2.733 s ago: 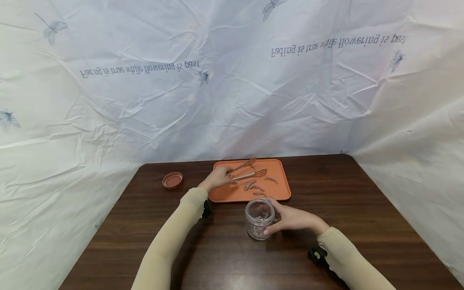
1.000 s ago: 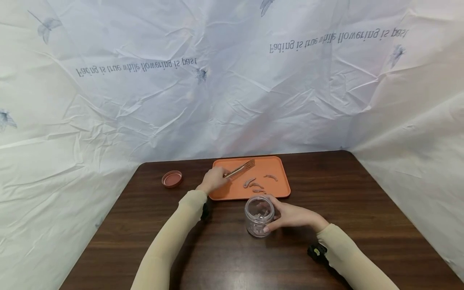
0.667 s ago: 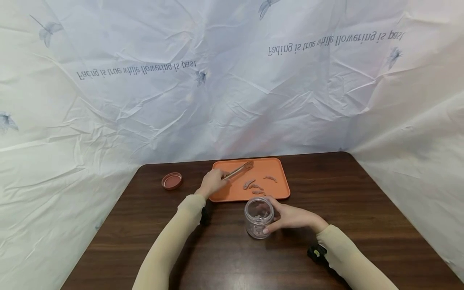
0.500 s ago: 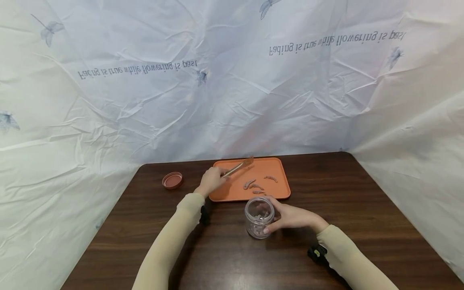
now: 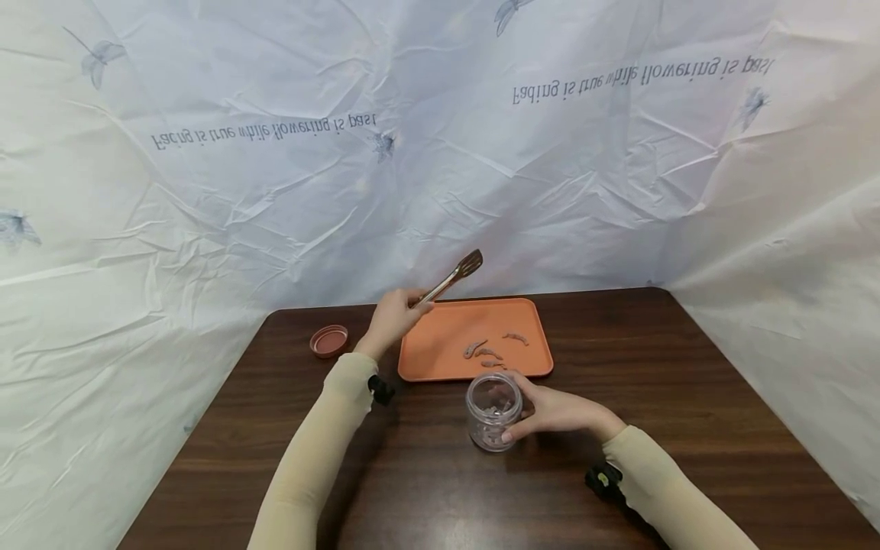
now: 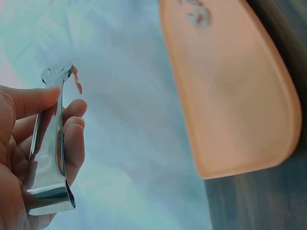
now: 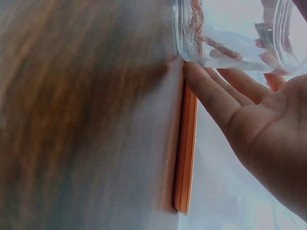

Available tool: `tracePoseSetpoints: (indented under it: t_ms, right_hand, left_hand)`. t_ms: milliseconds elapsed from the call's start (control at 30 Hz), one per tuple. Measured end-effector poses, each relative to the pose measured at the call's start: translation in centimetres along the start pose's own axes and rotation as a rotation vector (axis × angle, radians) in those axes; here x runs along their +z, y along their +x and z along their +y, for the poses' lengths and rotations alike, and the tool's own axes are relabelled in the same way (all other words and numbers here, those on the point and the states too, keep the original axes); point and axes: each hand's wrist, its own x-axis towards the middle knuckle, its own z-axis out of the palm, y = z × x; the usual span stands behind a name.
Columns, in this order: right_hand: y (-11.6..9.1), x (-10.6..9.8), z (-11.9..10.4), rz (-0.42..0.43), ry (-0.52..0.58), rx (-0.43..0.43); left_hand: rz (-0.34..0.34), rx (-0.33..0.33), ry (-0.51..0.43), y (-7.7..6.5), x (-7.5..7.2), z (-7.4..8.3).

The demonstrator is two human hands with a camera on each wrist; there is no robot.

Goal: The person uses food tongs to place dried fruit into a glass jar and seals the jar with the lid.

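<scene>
Left fingers: my left hand (image 5: 393,315) is closed to a narrow pinch, thumb on one side and curled fingers on the other, gripping the shiny silver metal tongs with slotted brown heads (image 5: 447,284).
Tongs: between my thumb and fingers, their heads reaching past my fingertips, raised and seen against the backdrop beyond the tray's far edge.
Tong tips: a small, reddish, curved piece (image 6: 77,81) shows at the far end, out beyond my fingertips.
Right fingers: my right hand (image 5: 557,411) is spread to the width of the clear, round, wide-mouthed jar (image 5: 484,418) and holds it, thumb on the near side, the other fingers behind.
Jar: upright on the table, mouth up, inside my right grip; pinkish pieces (image 7: 223,49) lie in it.
Tray: the orange, rounded rectangular tray (image 5: 440,344) lies just behind the jar and in front of my left fingers.
Loose pieces: four pinkish-brown curved pieces (image 5: 473,349) rest on it, near the jar and apart from my fingers.
Lid: the round reddish-brown lid (image 5: 329,341) lies left of the tray.
Table: dark brown wood (image 5: 426,489).
Backdrop: wrinkled white cloth (image 5: 440,198) with grey lettering.
</scene>
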Motion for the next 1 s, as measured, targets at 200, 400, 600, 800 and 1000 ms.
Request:
tracePoseSetpoints:
  t_ms: [200,400,600,800,1000]
  right_hand:
    - [0.2,0.0,0.1,-0.006,-0.002,0.008]
    - [0.2,0.1,0.3,-0.021,0.032,-0.004]
    - [0.1,0.0,0.3,-0.028,0.047,-0.017]
    - [0.1,-0.1,0.3,-0.023,0.042,0.0]
    - [0.2,-0.2,0.3,-0.019,0.033,0.003]
  left_hand:
    - [0.002,0.017,-0.146,-1.8,-1.1,0.7]
    - [0.003,0.05,-0.271,-4.2,-1.8,1.6]
    - [-0.008,0.072,-0.398,-7.5,-2.7,3.4]
    - [-0.064,0.076,-0.511,-10.2,-3.2,4.9]
    - [-0.146,0.061,-0.532,-12.0,-3.0,5.3]
